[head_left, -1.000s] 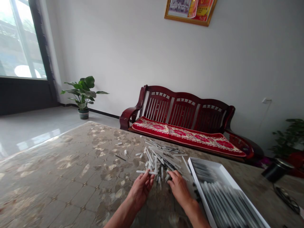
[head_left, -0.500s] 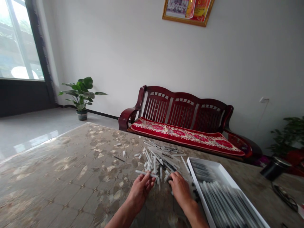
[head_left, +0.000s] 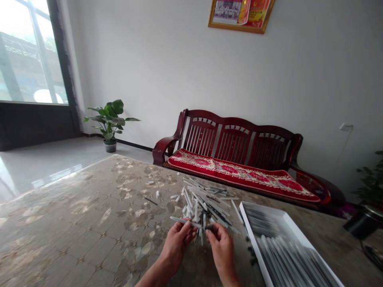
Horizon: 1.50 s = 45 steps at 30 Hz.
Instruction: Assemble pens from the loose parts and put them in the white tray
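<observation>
My left hand (head_left: 177, 242) pinches a white pen barrel (head_left: 183, 221) that lies across its fingertips, pointing left. My right hand (head_left: 220, 249) is closed around a thin dark pen part (head_left: 209, 227) held close to the barrel's right end. Both hands hover low over the patterned table (head_left: 89, 215), just in front of a loose heap of white pen barrels, caps and dark refills (head_left: 203, 199). To the right lies a white box (head_left: 287, 223) filled with rows of finished pens.
Stray caps and a dark refill (head_left: 151, 200) lie left of the heap. A red wooden bench (head_left: 236, 159) with a red cushion stands behind the table. A potted plant (head_left: 109, 121) sits by the window. A dark pot (head_left: 363, 223) stands at the far right.
My right hand has lifted off the heap with a dark part and come toward the barrel in my left hand. The camera has shifted slightly left.
</observation>
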Each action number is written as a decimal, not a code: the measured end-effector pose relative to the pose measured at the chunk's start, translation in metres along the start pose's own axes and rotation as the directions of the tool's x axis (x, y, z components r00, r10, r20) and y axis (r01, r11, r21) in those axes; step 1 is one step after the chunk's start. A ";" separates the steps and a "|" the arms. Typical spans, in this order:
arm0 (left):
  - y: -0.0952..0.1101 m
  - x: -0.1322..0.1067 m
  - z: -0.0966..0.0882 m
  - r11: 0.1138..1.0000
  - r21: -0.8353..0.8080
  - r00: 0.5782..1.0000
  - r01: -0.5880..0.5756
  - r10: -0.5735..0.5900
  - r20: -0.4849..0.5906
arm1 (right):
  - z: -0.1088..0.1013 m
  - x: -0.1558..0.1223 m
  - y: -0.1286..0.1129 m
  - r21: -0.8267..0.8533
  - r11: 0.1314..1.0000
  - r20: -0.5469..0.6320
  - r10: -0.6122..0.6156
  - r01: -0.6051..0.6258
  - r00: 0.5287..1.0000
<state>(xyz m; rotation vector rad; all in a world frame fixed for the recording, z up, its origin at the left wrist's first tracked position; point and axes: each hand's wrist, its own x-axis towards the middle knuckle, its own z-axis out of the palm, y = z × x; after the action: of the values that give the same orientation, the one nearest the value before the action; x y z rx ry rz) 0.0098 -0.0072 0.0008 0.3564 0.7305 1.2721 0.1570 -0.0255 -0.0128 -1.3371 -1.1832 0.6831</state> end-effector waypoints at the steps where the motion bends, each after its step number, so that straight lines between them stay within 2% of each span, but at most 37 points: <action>1: 0.000 0.000 0.000 1.000 0.000 1.000 0.001 -0.001 0.005 | 0.001 0.000 0.000 0.014 1.000 0.001 0.002 -0.002 1.000; 10: -0.002 -0.002 0.002 1.000 0.023 1.000 0.007 -0.007 0.023 | 0.006 -0.005 -0.005 0.026 0.999 -0.016 -0.030 0.031 0.999; 19: -0.003 -0.001 0.000 0.997 0.079 1.000 -0.010 0.008 0.030 | 0.006 -0.003 0.005 0.017 0.999 -0.018 -0.033 0.034 0.999; 22: -0.003 -0.002 0.001 0.997 0.077 0.999 -0.015 0.012 0.040 | 0.005 -0.004 0.005 -0.031 0.997 0.001 -0.065 0.065 0.998; 28: -0.006 -0.002 0.004 0.995 0.086 0.997 -0.047 0.041 0.069 | 0.001 -0.006 0.005 -0.240 0.945 0.044 -0.220 0.224 0.975; 31: -0.009 -0.003 0.004 0.994 0.093 0.995 -0.057 0.049 0.091 | 0.002 -0.004 0.008 -0.309 0.921 0.041 -0.236 0.237 0.971; 38: -0.011 -0.005 0.005 0.994 0.092 0.993 -0.054 0.044 0.108 | 0.002 -0.006 0.004 -0.257 0.949 0.034 -0.181 0.184 0.983; 42: -0.010 -0.006 0.006 0.996 0.086 0.995 -0.034 0.026 0.095 | -0.003 -0.011 -0.005 -0.235 0.942 0.083 -0.228 0.241 0.970; 45: -0.010 -0.005 0.005 0.996 0.084 0.994 -0.027 0.018 0.104 | -0.004 -0.012 -0.004 -0.288 0.913 0.048 -0.287 0.288 0.957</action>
<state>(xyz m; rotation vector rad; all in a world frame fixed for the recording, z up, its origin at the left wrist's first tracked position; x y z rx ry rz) 0.0201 -0.0137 -0.0003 0.4978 0.6954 1.2367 0.1561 -0.0385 -0.0114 -1.3631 -1.4928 0.3052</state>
